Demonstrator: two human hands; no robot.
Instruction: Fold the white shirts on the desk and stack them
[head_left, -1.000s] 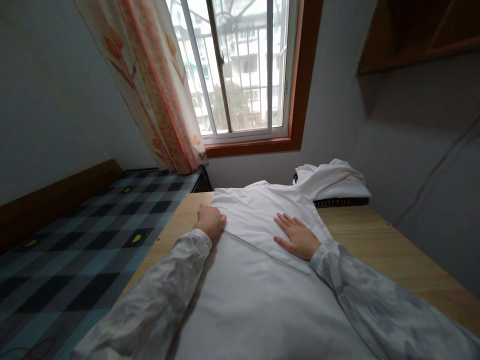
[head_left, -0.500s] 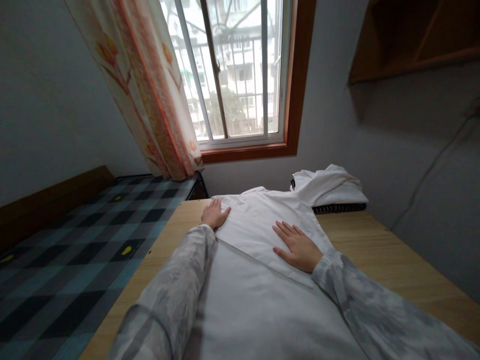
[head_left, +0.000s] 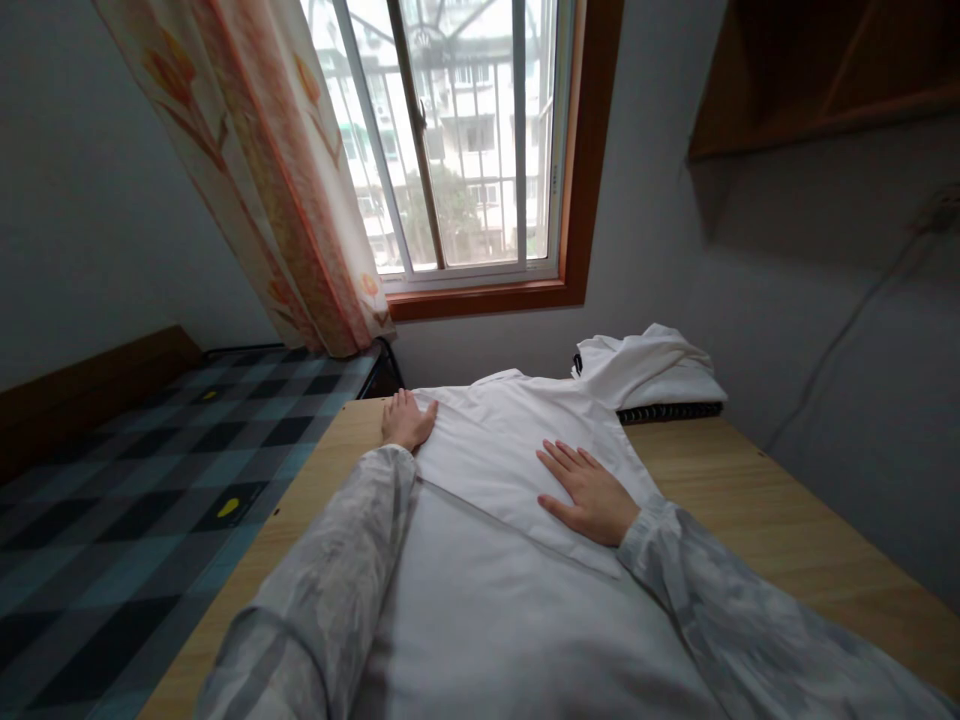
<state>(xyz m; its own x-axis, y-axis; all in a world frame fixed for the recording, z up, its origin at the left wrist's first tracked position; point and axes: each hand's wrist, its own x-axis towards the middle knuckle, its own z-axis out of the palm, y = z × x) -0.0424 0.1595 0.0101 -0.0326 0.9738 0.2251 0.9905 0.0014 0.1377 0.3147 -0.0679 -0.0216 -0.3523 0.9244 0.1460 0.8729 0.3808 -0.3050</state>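
Note:
A white garment (head_left: 480,620) is spread over the wooden table, with one sleeve folded diagonally across its body. My left hand (head_left: 407,419) lies flat at the garment's upper left edge, fingers spread. On the folded sleeve, right of the middle, rests my right hand (head_left: 589,493), palm down with its fingers apart. Neither hand grips the cloth. The other part of the garment reaches toward the back right, where bunched white cloth (head_left: 652,368) lies on a dark ridged object (head_left: 670,411).
The wooden table (head_left: 750,510) extends to the right. Left of it is a bed with a checked cover (head_left: 150,510). A curtain (head_left: 277,200) hangs beside the barred window (head_left: 480,150). A wooden shelf (head_left: 825,120) and a cable (head_left: 840,340) are on the right wall.
The whole view has shifted slightly, so the scene sits a little further left. My left hand's thumb and fingers look slightly closer together; both hands stay on the garment.

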